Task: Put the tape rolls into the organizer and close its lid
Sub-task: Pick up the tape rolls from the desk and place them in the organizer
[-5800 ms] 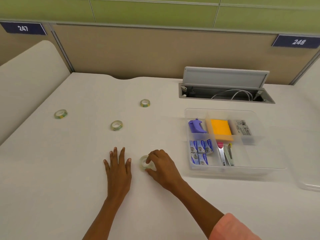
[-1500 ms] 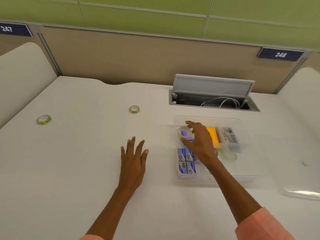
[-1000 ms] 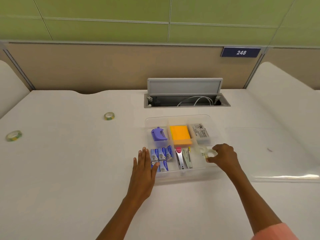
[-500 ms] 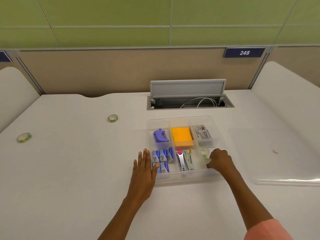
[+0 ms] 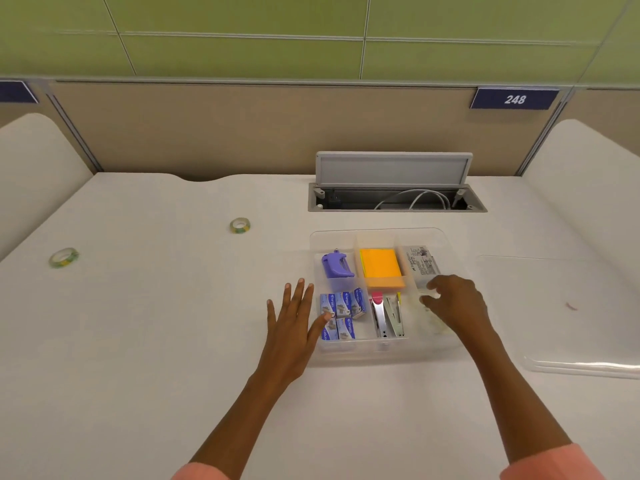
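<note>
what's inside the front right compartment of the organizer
The right hand covers most of that compartment of the organizer. Something pale and translucent shows beside the wrist; whether it is a tape roll can't be told.

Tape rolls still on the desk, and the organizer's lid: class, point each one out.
Nearer tape roll (image 5: 239,225), head view, on its top ring.
Far-left tape roll (image 5: 63,257), head view, on its top ring.
Lid (image 5: 568,306), head view, on its flat middle.

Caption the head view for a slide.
Right hand inside the clear organizer; two tape rolls remain on the desk.
</note>
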Motion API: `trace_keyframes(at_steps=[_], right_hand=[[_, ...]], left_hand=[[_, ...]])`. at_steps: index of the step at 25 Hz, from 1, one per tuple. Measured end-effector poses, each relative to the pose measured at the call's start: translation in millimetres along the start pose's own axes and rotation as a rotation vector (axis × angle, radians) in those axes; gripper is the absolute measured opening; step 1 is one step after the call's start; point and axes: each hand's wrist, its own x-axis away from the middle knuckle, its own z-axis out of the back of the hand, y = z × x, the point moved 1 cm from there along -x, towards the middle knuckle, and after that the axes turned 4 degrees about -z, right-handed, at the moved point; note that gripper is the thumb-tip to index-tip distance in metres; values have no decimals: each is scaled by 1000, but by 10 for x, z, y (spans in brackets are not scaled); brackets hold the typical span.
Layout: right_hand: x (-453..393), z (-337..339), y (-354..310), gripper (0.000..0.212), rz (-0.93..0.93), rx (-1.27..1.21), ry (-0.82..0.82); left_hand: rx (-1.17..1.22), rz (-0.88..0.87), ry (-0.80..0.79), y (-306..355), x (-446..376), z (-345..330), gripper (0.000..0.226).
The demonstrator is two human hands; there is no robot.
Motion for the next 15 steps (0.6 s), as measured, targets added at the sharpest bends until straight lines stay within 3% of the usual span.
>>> trace_keyframes(at_steps=[4,11,15], right_hand=[[-57,-143,-528,29,210,-112,-10],[-115,-848,-1616,36,529,-60,-185],[-236,-1217,-2144,45,650,53,-265]], left_hand=[[-47,22,37,-234,-59,148,108],[-35,151,139,-960,-77,360,108],[-59,272,193,-1520,-39,414,81]])
